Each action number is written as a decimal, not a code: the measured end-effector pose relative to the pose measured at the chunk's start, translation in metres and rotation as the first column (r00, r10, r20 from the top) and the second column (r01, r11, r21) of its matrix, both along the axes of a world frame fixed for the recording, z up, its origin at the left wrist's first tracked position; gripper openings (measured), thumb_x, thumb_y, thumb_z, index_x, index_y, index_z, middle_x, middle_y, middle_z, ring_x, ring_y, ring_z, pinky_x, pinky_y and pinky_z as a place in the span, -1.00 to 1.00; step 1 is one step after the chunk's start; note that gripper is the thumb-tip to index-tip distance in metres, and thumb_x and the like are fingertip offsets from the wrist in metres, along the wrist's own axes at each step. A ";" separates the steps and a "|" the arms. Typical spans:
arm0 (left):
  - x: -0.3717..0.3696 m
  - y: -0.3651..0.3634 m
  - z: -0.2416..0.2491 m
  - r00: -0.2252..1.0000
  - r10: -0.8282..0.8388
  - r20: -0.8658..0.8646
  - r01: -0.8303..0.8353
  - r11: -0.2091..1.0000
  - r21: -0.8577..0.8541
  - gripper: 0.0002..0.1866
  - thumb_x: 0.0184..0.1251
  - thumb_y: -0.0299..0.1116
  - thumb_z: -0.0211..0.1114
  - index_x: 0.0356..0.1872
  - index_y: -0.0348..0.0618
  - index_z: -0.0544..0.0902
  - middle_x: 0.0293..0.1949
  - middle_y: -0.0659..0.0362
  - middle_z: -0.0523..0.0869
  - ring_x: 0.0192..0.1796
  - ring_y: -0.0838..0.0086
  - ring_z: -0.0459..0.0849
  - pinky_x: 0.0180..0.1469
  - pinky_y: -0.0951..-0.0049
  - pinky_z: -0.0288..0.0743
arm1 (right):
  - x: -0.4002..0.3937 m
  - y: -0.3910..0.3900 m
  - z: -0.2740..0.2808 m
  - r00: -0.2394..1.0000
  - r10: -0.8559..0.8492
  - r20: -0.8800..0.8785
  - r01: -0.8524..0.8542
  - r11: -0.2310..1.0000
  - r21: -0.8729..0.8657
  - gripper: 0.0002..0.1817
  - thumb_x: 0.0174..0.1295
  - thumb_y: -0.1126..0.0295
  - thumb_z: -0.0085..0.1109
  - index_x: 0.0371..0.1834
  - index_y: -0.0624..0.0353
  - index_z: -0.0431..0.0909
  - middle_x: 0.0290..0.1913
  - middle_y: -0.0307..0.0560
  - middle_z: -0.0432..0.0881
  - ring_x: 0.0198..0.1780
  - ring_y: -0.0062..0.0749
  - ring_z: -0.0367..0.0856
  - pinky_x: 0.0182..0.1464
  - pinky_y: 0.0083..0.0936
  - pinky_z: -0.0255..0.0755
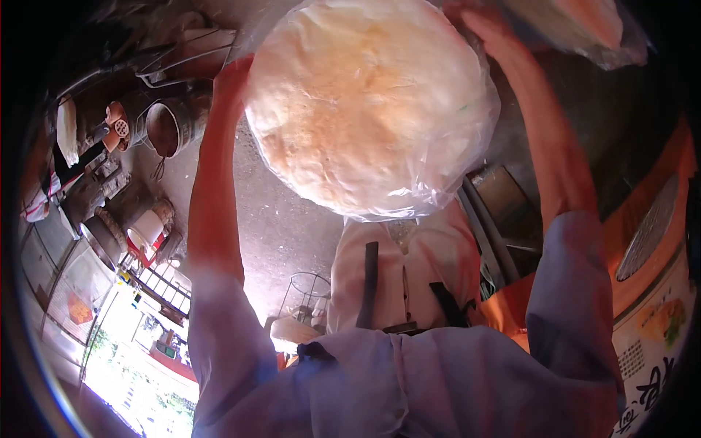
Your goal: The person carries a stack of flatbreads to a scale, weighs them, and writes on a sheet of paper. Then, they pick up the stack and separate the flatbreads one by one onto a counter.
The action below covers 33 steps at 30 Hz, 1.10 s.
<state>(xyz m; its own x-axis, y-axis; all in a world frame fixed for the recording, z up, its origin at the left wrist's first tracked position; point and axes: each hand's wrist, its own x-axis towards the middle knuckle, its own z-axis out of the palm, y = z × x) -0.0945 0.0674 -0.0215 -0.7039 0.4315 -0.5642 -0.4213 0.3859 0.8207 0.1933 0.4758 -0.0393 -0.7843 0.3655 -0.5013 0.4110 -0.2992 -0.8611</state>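
A large round flatbread (pixel 365 102), pale with browned patches, is held up in front of me inside a clear plastic bag (pixel 438 191). My left hand (pixel 235 77) grips its left edge, with the fingers hidden behind the bread. At the upper right edge, my right hand (pixel 478 23) holds the bag, its fingertips partly lost in shadow. Beyond my right wrist, a second clear bag (pixel 595 33) has something pale and orange-tinted in it.
On the left are a metal pot (pixel 162 125), a whisk (pixel 158 170), a white container (pixel 146 228) and a wire rack (pixel 162 288). A wire stand (pixel 307 288) is near my legs. An orange counter (pixel 650 219) with a metal grate (pixel 648 226) runs along the right.
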 end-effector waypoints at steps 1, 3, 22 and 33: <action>-0.005 0.001 0.000 0.992 -0.055 -0.111 0.045 0.995 -0.089 -0.78 0.30 -0.27 0.27 -0.21 -0.23 0.66 -0.38 0.23 0.66 -0.33 0.57 0.60 -0.30 0.58 0.46 | -0.012 0.002 0.010 0.991 -0.083 0.107 0.075 0.994 0.079 -0.52 0.19 0.09 0.27 -0.03 0.30 0.59 -0.09 -0.15 0.65 -0.04 -0.53 0.56 0.06 -0.52 0.40; 0.006 0.004 0.020 0.984 0.075 -0.161 -0.075 0.997 0.002 -0.83 0.27 -0.33 0.29 -0.30 -0.25 0.66 -0.45 0.26 0.65 -0.39 0.59 0.58 -0.29 0.58 0.46 | 0.000 -0.021 0.055 0.979 -0.201 0.032 0.193 0.967 0.169 -0.63 0.19 0.16 0.30 -0.13 0.27 0.62 -0.21 -0.24 0.66 -0.16 -0.60 0.58 -0.05 -0.58 0.42; 0.140 -0.080 0.064 0.697 -0.178 -0.695 -0.043 0.956 -0.289 -0.53 0.22 -0.23 0.38 0.05 -0.33 0.53 -0.07 0.02 0.65 -0.05 0.32 0.64 0.00 0.34 0.52 | 0.121 -0.136 0.134 0.865 -0.483 0.133 0.440 0.859 0.262 -0.52 0.01 0.25 0.45 -0.08 0.31 0.53 -0.25 -0.10 0.65 -0.22 -0.49 0.62 -0.15 -0.54 0.49; 0.352 0.026 0.167 0.631 -0.560 -0.537 0.649 0.761 -0.030 -0.48 0.06 -0.41 0.40 0.11 -0.26 0.50 -0.12 -0.11 0.64 -0.07 0.05 0.65 -0.04 0.23 0.53 | 0.188 -0.156 0.176 0.859 -0.486 0.158 0.492 0.870 0.000 -0.51 0.06 0.57 0.21 0.14 0.28 0.43 -0.42 -0.17 0.64 -0.40 -0.61 0.56 -0.33 -0.65 0.41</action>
<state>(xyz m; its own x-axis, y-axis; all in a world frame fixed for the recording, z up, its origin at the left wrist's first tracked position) 0.2577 0.0936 0.1455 -0.4044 0.9079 -0.1106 0.3336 0.2590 0.9064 0.3815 0.3194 0.1370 -0.4249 0.6605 -0.6190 0.3245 -0.5272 -0.7853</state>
